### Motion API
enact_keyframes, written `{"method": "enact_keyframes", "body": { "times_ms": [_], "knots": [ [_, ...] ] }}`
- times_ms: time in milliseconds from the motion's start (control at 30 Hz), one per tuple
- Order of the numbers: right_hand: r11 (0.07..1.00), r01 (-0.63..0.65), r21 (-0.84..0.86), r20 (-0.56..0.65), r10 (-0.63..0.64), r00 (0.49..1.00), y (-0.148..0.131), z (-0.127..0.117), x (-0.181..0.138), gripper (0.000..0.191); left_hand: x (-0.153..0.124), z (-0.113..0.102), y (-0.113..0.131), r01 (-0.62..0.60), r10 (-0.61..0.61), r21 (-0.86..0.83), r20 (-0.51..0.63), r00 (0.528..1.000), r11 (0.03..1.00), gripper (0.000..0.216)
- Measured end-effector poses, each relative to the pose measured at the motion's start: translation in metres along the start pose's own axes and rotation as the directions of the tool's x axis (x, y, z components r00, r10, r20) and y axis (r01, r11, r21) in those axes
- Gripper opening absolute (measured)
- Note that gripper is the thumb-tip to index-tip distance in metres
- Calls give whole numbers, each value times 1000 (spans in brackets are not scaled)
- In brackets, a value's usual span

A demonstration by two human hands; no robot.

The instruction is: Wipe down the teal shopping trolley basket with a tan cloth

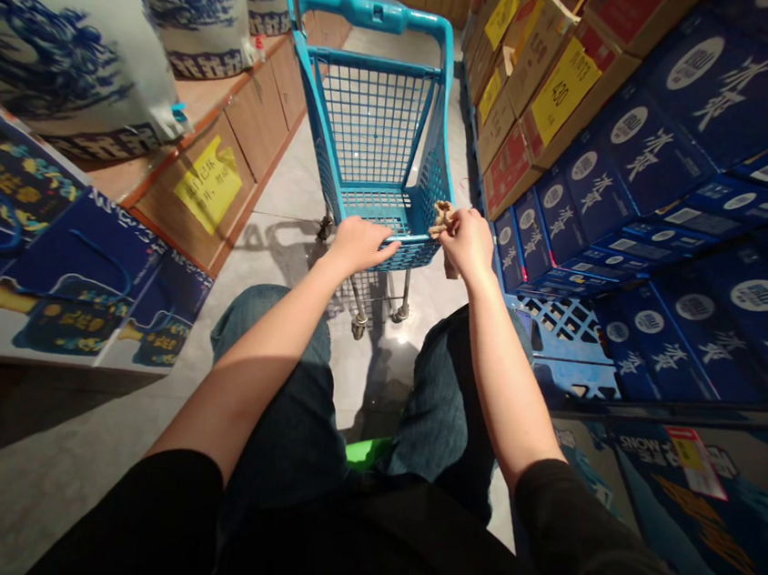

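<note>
A small turquoise shopping cart (373,62) stands in front of my knees, its basket low and its handle at the far side. My left hand (361,241) grips the near rim of the basket, fingers over the edge and thumb apart. At the near right corner of the basket, my right hand (469,242) is closed on a crumpled tan cloth (441,218). The cloth bunches up beside the rim, and a bit of tan shows below the hand. Whether it is fabric or paper is hard to make out.
Blue beer cartons (617,157) are stacked on the right above a blue plastic pallet (567,334). Brown boxes (526,74) with yellow price signs stand farther back. On the left, big blue-and-white jars (60,34) line a wooden ledge (257,119), with gift boxes (81,301) nearer.
</note>
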State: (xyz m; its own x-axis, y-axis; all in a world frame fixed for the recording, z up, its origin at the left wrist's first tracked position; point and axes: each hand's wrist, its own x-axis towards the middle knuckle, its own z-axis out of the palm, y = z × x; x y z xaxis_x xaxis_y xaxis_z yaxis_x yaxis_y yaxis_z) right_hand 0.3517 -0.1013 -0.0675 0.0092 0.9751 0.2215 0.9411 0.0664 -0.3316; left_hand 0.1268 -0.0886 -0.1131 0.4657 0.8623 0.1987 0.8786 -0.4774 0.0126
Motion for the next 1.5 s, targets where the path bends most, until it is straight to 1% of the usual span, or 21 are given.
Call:
{"method": "enact_keyframes", "body": {
  "times_ms": [33,100,267,333,400,467,533,567,600,667,733,800,867,933,1000,1067,1133,1233,1300,1367,1500],
  "knots": [
    [1000,-17,0,-8,17,1000,2,-1,1,19,0,0,0,-3,2,6,3,1000,1000,49],
    [1000,5,-7,3,-5,1000,1,1,-1,19,0,0,0,-4,5,14,-1,1000,1000,49],
    [976,218,5,72,-218,973,-20,12,-11,19,0,-1,1,5,-5,9,-1,1000,1000,50],
    [970,243,19,56,-244,968,-19,15,-10,17,0,-1,1,7,-7,3,4,1000,1000,50],
    [980,195,29,5,-196,981,-9,16,-4,12,0,0,1,8,-8,-6,5,1000,1000,49],
    [993,110,50,-63,-107,992,5,15,3,8,0,1,0,6,-6,-18,-4,1000,1000,49],
    [996,49,77,-107,-41,993,15,15,8,8,0,2,-1,1,-1,-29,-18,1000,1000,48],
    [995,44,85,-111,-34,993,17,16,8,8,0,3,-1,-1,0,-32,-25,1000,999,48],
    [995,58,85,-105,-49,993,16,18,7,8,0,3,-2,-2,1,-33,-31,1000,999,48],
    [987,140,77,-69,-135,988,7,23,2,8,1,4,-2,-2,0,-32,-35,999,999,48],
    [966,247,79,-26,-246,969,-5,28,-3,10,1,4,-2,1,-1,-27,-30,1000,1000,48],
    [948,307,89,-3,-308,951,-12,31,-4,11,1,4,-2,2,-2,-23,-28,1000,1000,47],
    [956,278,89,-12,-278,960,-9,29,-1,9,1,4,-1,4,-4,-19,-30,1000,1000,46],
    [980,177,88,-51,-173,984,1,23,6,8,1,3,-1,6,-6,-12,-26,1000,1000,46],
    [993,67,101,-89,-58,994,12,18,11,9,1,2,-1,1,-1,-4,-17,1000,1000,47],
    [994,35,103,-97,-25,995,15,17,12,11,0,2,-1,-9,9,-1,-20,1000,1000,50],
    [990,113,82,-73,-107,992,8,20,7,11,0,2,-2,-15,15,-4,-28,999,1000,53],
    [951,300,81,-20,-299,954,-8,29,-3,10,0,3,-3,-12,11,-11,-40,999,1000,55],
    [934,344,101,-4,-345,938,-13,31,-4,11,1,4,-3,-6,5,-19,-51,999,1000,56],
    [949,296,104,-19,-296,955,-9,27,0,11,2,3,-3,15,-17,-33,-57,998,999,60],
    [990,113,83,-60,-109,992,8,15,9,12,1,-1,-2,105,-107,-59,-33,994,993,63]
  ]
}}
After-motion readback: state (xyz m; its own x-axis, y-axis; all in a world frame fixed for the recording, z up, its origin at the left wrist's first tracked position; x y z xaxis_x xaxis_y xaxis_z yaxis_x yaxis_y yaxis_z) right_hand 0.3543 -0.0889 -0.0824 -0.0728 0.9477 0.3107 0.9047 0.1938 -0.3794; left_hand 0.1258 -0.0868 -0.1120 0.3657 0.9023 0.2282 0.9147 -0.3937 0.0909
